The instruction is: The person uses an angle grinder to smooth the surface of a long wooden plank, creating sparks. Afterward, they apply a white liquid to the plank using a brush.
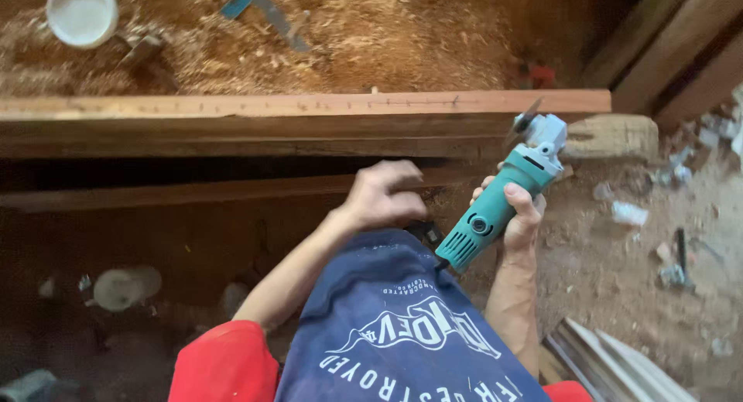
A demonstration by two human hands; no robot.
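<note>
- The right hand (520,216) is wrapped around the body of a teal angle grinder (495,208), fingers curled tight about the middle of the housing, thumb lying across the top face.
- The grinder runs on a slant from lower left to upper right: its vented rear end sticks out below the hand, towards the person's blue garment (387,325), and its grey gear head (546,135) stands clear above the fingers.
- The disc (525,117) at the head sits at the near edge of the long wooden plank (309,112), close to the plank's right end; whether it touches the wood I cannot tell.
- The left hand (383,193) is just left of the grinder, apart from it, fingers bent and half curled down over the dark gap below the plank; what it is pinching, if anything, is hidden.
- A second, lower board (193,191) runs under that hand, parallel to the plank.
- Beyond the plank lies a bed of sawdust (371,38), with a white round lid (81,13) at the top left and a blue-handled metal tool (263,7) near the top middle.
- To the right of the plank's end a rough block (615,135) lies on dirt ground strewn with pale scraps (628,212).
- Red sleeves (224,367) show at the lower edge.
</note>
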